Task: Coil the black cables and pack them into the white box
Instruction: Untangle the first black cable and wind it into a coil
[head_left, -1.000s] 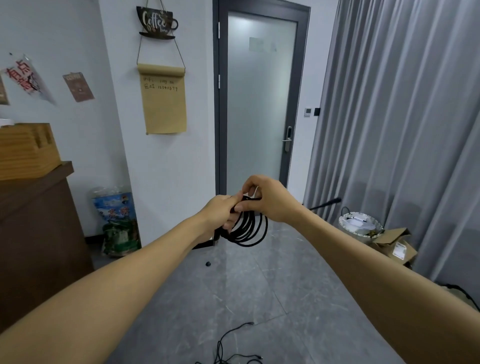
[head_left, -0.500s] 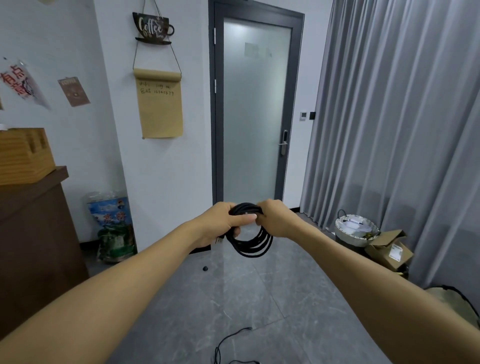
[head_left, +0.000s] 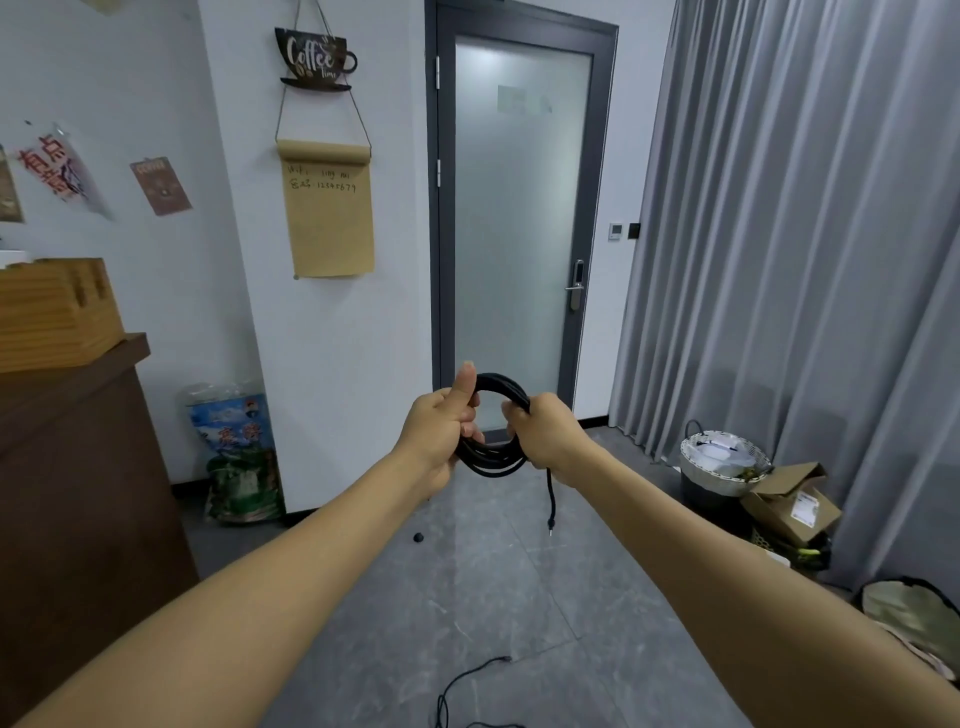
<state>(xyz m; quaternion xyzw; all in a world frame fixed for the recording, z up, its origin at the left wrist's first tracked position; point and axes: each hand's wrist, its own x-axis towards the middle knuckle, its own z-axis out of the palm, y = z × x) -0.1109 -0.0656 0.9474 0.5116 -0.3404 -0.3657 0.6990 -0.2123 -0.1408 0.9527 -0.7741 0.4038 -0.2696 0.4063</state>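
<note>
Both arms are stretched out in front of me at chest height. A coiled black cable (head_left: 496, 462) forms a ring between my hands. My left hand (head_left: 441, 431) grips the ring's left side with the thumb raised. My right hand (head_left: 545, 436) grips the ring's right side. One loose cable end with a plug (head_left: 549, 506) hangs down below my right hand. A second black cable (head_left: 462, 686) lies loose on the grey floor near the bottom edge. No white box is in view.
A dark wooden counter (head_left: 78, 467) stands at the left. Straight ahead is a frosted glass door (head_left: 519, 234). A lined bin (head_left: 719, 467) and an open cardboard box (head_left: 792, 504) sit by the grey curtain at the right. A printed bag (head_left: 239, 457) leans against the wall.
The coil has been turned from hanging below my hands into a ring held between them. A loose end now dangles under my right hand. My left thumb has lifted.
</note>
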